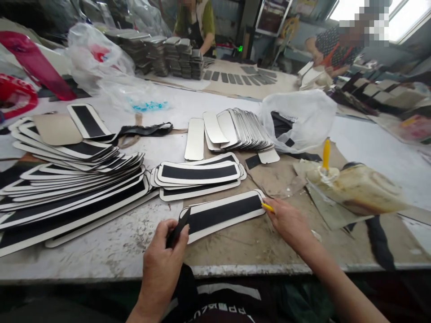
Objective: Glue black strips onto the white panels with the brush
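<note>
In front of me lies a long white panel with a black strip along its middle [225,213]; at least one more panel edge shows beneath it. My left hand [164,253] is closed on a thin black piece [178,229], held tilted over the panel's left end. At the panel's right end, my right hand [286,220] is closed around a thin yellow-handled tool [268,207]. Its working tip is too small to make out. Just behind lies a short stack of similar black-and-white panels [198,172].
Big piles of panels [70,193] cover the left. Behind the short stack lies a fanned row of pale plates [245,130] beside a plastic bag [303,116]. A glue-stained plastic bottle [360,188] with a yellow-handled stick [326,154] lies right. Two people work across the table.
</note>
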The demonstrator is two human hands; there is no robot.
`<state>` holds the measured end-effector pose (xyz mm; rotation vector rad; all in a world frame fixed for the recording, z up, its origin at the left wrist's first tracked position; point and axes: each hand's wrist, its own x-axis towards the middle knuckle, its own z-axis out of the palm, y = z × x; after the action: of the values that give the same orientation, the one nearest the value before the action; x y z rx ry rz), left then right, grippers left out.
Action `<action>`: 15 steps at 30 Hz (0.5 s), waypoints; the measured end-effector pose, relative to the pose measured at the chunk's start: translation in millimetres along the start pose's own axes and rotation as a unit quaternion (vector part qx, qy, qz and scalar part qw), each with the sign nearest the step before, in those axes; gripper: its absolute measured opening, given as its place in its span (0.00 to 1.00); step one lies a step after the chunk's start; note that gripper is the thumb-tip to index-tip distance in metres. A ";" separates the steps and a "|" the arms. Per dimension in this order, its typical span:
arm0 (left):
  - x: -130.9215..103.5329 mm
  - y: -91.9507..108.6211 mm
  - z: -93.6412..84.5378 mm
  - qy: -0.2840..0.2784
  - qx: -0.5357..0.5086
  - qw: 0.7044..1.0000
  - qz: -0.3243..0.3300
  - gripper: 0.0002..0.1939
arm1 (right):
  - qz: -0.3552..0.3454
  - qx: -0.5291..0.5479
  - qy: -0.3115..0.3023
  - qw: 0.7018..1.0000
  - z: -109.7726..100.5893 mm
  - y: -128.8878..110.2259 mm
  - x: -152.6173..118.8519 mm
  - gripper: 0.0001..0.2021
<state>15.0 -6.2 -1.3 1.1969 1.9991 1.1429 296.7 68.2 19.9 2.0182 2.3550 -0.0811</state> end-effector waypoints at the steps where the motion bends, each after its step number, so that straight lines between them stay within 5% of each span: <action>1: -0.1 0.4 -1.0 -0.006 -0.003 1.000 -0.003 0.14 | -0.001 0.008 -0.004 1.000 -0.2 1.1 0.5 0.15; 8: 8.2 13.2 -16.3 -0.072 -0.019 0.996 -0.040 0.17 | -0.011 0.146 0.014 0.989 -4.8 11.6 4.2 0.15; 15: 14.1 15.1 -22.3 -0.067 -0.082 0.989 -0.107 0.22 | -0.016 0.244 0.043 0.969 -13.0 11.6 3.8 0.15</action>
<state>-2.3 1.3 22.5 0.9264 1.8431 1.0677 307.6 74.6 32.4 2.2099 2.6198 -0.6487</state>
